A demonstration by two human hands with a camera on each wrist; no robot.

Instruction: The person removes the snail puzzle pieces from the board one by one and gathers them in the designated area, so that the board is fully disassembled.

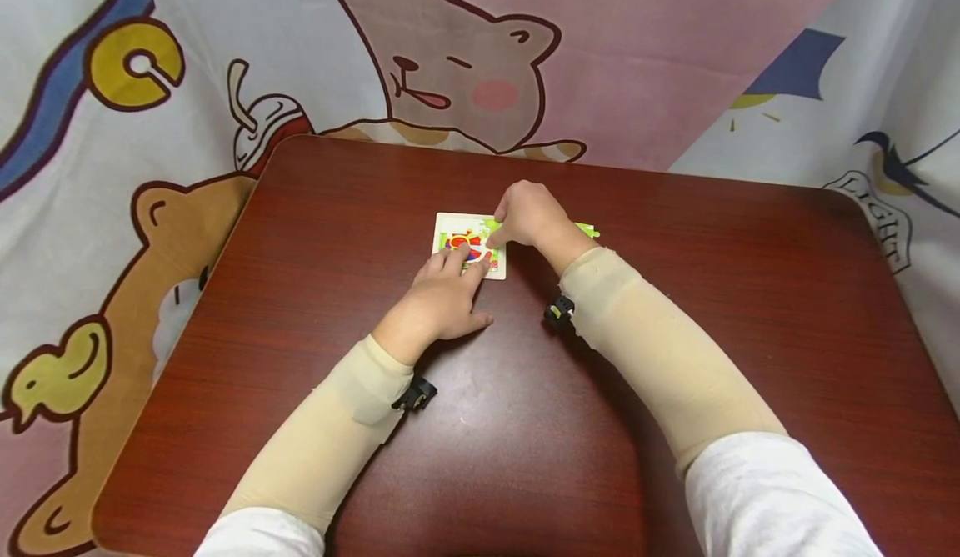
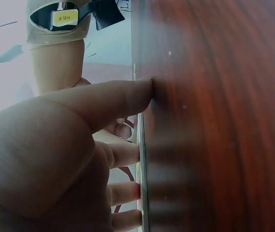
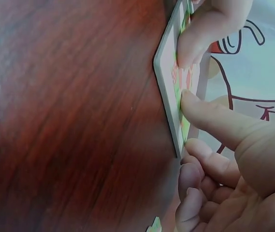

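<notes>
1. Left hand (image 1: 438, 300) comes onto the board (image 1: 446, 219) from the near side, its fingers outstretched with the tips resting on top, gripping nothing; the thumb lies off the board's near edge.
2. Right hand (image 1: 531, 217) sets thumb and forefinger on the board's right part, the other fingers curled in. I can't tell from my feeds whether those two pinch anything between them.
3. As I read it, I'm seating part of the picture (image 1: 459, 243) at the board's right side, with my left fingers steadying the rest.
4. For the next move I'd want firm, even thumb pressure there, the board kept from sliding, then the right hand lifted clear so I can check the fit.
5. Right of the board, a green piece (image 1: 587, 229) shows past my right wrist, which partly hides it; I'd judge it is waiting its turn.
6. Under the board I have the table (image 1: 300, 248); beyond it hangs a printed curtain (image 1: 465, 65).
</notes>
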